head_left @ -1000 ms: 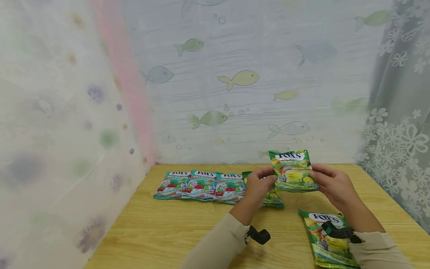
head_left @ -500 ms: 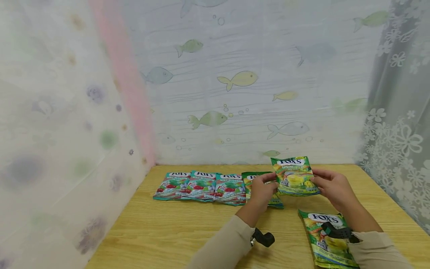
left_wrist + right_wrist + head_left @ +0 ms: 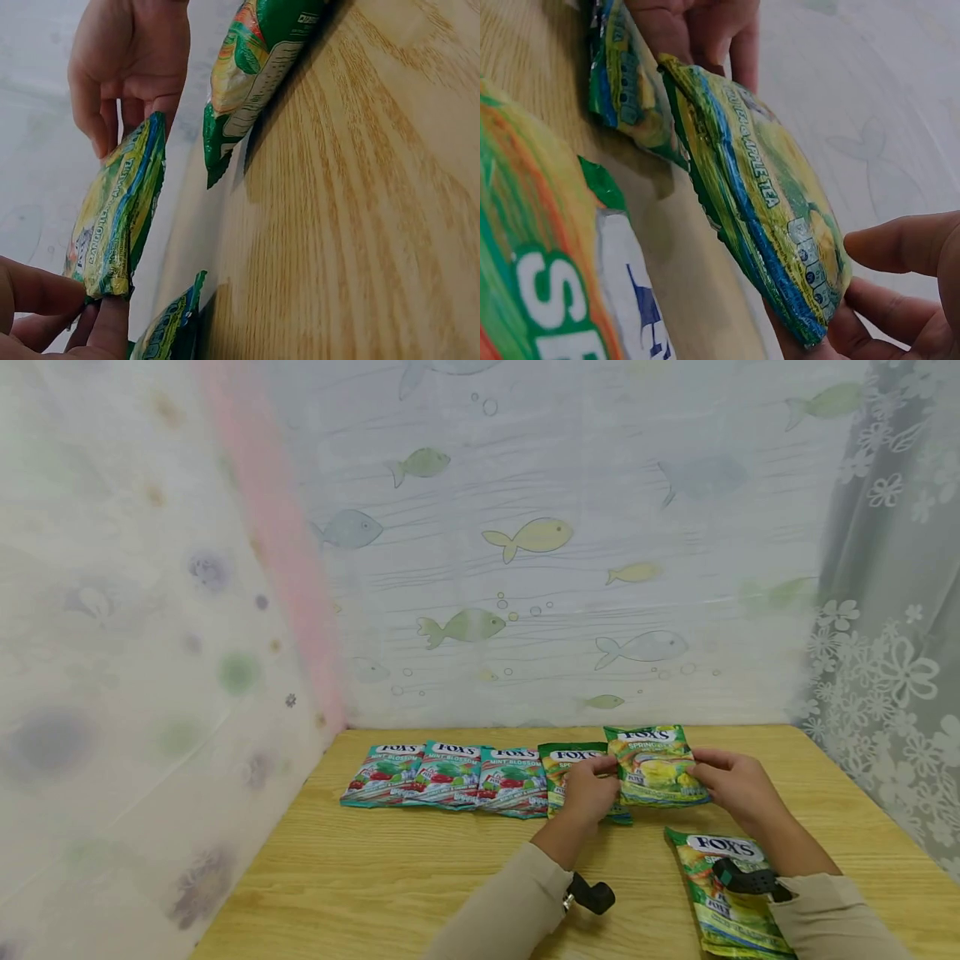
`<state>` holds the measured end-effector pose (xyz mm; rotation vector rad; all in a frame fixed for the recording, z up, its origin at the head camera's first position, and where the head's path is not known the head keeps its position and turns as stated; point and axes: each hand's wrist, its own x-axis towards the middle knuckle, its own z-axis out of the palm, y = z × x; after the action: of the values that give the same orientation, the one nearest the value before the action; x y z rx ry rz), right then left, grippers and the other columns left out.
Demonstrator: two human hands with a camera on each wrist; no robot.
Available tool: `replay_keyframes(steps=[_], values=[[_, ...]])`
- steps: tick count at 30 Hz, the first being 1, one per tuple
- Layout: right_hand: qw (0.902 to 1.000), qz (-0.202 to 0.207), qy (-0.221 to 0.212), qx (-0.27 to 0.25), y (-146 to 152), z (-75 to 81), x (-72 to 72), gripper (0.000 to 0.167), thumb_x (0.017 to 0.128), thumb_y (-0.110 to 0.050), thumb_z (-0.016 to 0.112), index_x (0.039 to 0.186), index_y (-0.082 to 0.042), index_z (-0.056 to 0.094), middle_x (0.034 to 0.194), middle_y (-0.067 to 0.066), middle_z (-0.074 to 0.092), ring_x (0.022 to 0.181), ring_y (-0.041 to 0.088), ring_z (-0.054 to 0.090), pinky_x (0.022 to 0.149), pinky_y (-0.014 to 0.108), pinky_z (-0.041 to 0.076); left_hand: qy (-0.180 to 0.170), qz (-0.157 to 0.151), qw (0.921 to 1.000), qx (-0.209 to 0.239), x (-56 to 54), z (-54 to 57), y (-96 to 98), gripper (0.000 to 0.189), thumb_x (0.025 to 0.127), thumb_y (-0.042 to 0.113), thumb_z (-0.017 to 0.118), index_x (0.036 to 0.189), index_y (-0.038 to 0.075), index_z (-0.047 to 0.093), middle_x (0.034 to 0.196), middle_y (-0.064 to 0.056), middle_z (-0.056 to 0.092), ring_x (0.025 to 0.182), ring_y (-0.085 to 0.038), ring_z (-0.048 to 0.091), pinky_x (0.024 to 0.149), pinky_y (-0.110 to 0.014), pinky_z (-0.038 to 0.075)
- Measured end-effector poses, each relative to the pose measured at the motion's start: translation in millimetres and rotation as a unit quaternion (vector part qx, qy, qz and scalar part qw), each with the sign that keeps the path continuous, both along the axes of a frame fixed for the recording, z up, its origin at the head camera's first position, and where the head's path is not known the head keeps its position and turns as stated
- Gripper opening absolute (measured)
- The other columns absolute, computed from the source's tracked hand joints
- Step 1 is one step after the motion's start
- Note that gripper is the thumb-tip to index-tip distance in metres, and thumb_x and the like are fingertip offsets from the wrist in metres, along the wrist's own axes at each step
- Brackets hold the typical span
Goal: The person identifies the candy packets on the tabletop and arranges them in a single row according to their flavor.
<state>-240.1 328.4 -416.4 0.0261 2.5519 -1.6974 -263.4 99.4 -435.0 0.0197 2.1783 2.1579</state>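
Note:
Between both hands is a green and yellow Fox's candy bag (image 3: 658, 768), its printed front toward me. My left hand (image 3: 589, 795) pinches its left edge, thumb in front and fingers behind, as the left wrist view shows. On the other edge my right hand (image 3: 741, 783) grips the bag, its thumb (image 3: 900, 244) on the front. A second green candy bag (image 3: 564, 768) lies on the table just left of the held one, partly covered by my left hand. Wrist views show the held bag (image 3: 112, 217) tilted, close over the wooden surface.
Several teal Mint Blossom bags (image 3: 448, 777) lie overlapping in a row at the back left of the wooden table (image 3: 360, 868). Another green bag (image 3: 723, 893) lies at the front right, partly under my right forearm. A fish-patterned wall covering (image 3: 465, 693) stands behind.
Both hands have lowered the held candy bag toward the table, beside the green bag in the row. The grip on its two edges stays the same.

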Motion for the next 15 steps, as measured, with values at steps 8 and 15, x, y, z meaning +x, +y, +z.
replay_keyframes(steps=[8, 15], values=[[0.9999, -0.008, -0.015, 0.003, -0.8, -6.3, -1.3, 0.07, 0.11, -0.04, 0.047, 0.161, 0.005, 0.028, 0.162, 0.034, 0.03, 0.146, 0.047, 0.036, 0.108, 0.052, 0.05, -0.005, 0.002, 0.9991, -0.042, -1.5, -4.0, 5.4, 0.037, 0.092, -0.007, 0.063, 0.125, 0.007, 0.074, 0.115, -0.003, 0.068, 0.107, -0.018, 0.062, 0.069, -0.031, 0.043], [0.9998, -0.005, -0.019, -0.007, -2.0, -11.0, -2.6, 0.069, 0.111, -0.037, 0.047, 0.16, 0.007, 0.028, 0.161, 0.036, 0.028, 0.147, 0.051, 0.034, 0.113, 0.06, 0.043, -0.008, 0.004, 0.9977, -0.067, -3.8, -7.3, 6.1, 0.036, 0.093, -0.006, 0.062, 0.124, 0.009, 0.074, 0.117, 0.0, 0.069, 0.116, -0.024, 0.063, 0.072, -0.035, 0.043]])
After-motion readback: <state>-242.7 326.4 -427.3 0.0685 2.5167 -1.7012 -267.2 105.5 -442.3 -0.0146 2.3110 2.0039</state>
